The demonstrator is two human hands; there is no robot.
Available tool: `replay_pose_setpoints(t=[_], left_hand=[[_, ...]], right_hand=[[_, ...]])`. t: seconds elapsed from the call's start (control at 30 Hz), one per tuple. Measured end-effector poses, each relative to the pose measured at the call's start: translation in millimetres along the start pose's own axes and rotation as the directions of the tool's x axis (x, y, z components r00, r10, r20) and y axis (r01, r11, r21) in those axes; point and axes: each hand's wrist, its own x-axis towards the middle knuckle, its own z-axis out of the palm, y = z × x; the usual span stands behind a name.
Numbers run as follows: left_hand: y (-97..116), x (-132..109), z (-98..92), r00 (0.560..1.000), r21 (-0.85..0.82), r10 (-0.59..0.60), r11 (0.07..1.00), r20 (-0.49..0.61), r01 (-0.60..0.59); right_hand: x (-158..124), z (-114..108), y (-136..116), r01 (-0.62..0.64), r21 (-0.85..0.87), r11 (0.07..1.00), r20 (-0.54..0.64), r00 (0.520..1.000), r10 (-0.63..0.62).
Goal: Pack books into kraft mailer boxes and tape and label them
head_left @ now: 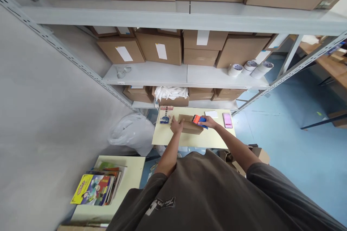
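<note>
A small brown cardboard box [192,128] lies on the pale yellow table [217,140] in front of me. My left hand [176,125] grips its left end, the thumb over the top and the fingers at the far side. In my right hand [209,122] is a red and blue tape dispenser [200,120], held at the right end of the box with its red head towards the left. Whether tape runs from it onto the cardboard is too small to tell.
On the same table are a phone [227,120], a white paper stack [211,114] and a printed packet [165,115]. Grey shelves with boxes rise behind; tape rolls [235,70] stand on one. Books [94,188] lie on a side table at left, near a plastic bag [132,131].
</note>
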Motion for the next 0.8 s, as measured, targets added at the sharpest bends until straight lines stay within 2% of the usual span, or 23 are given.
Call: replay_pose_setpoints(t=[0.07, 0.1, 0.13, 0.17, 0.2, 0.23, 0.3, 0.37, 0.43, 0.5, 0.57, 0.7, 0.8], left_hand=[[5.6, -9.6, 1.0, 0.991, 0.001, 0.102, 0.995, -0.081, -0.102], [8.4, -13.7, 2.9, 0.988, -0.029, 0.137, 0.99, -0.077, -0.139], [11.3, -16.8, 5.7, 0.989, -0.075, 0.146, 0.986, -0.029, -0.148], [14.2, -19.0, 9.1, 0.99, -0.13, 0.124, 0.985, 0.063, -0.115], [17.1, -20.1, 12.8, 0.979, -0.183, 0.072, 0.982, 0.188, -0.037], [19.8, -20.4, 16.4, 0.946, -0.227, 0.004, 0.971, 0.324, 0.074], [24.3, -18.9, 22.3, 0.826, -0.277, -0.121, 0.907, 0.55, 0.317], [27.1, -16.2, 24.3, 0.725, -0.316, -0.173, 0.815, 0.667, 0.485], [28.4, -13.2, 22.1, 0.692, -0.372, -0.172, 0.739, 0.701, 0.561], [29.1, -10.1, 16.9, 0.696, -0.424, -0.157, 0.693, 0.7, 0.583], [29.8, -7.4, 10.7, 0.718, -0.47, -0.144, 0.666, 0.681, 0.579], [32.3, -5.0, 2.0, 0.798, -0.587, -0.136, 0.607, 0.587, 0.536], [34.1, -5.3, -0.8, 0.868, -0.688, -0.084, 0.575, 0.489, 0.444]], right_hand=[[-0.1, 0.3, 0.9, 0.021, -0.007, 1.0, -0.008, 1.0, -0.021], [-0.2, 0.5, 1.3, 0.027, -0.016, 1.0, -0.012, 1.0, -0.027], [-0.2, 0.7, 1.6, 0.032, -0.025, 0.999, -0.017, 0.999, -0.032], [-0.1, 0.8, 1.8, 0.035, -0.033, 0.999, -0.021, 0.999, -0.036], [0.1, 0.8, 2.1, 0.038, -0.036, 0.999, -0.022, 0.999, -0.039], [0.3, 0.8, 2.5, 0.042, -0.034, 0.999, -0.02, 0.999, -0.043], [0.6, 0.5, 3.8, 0.054, -0.022, 0.998, -0.014, 0.998, -0.054], [0.7, 0.0, 5.7, 0.065, -0.009, 0.998, -0.007, 0.998, -0.065], [0.5, -0.2, 7.5, 0.07, 0.003, 0.998, -0.007, 0.998, -0.07], [0.3, 0.1, 8.4, 0.071, 0.02, 0.997, -0.011, 0.997, -0.071], [0.0, 0.5, 8.0, 0.069, 0.028, 0.997, -0.016, 0.998, -0.069], [-2.7, 0.5, 3.8, 0.06, -0.016, 0.998, -0.007, 0.998, -0.06], [-6.2, 0.0, -0.3, 0.055, -0.01, 0.998, 0.015, 0.998, -0.055]])
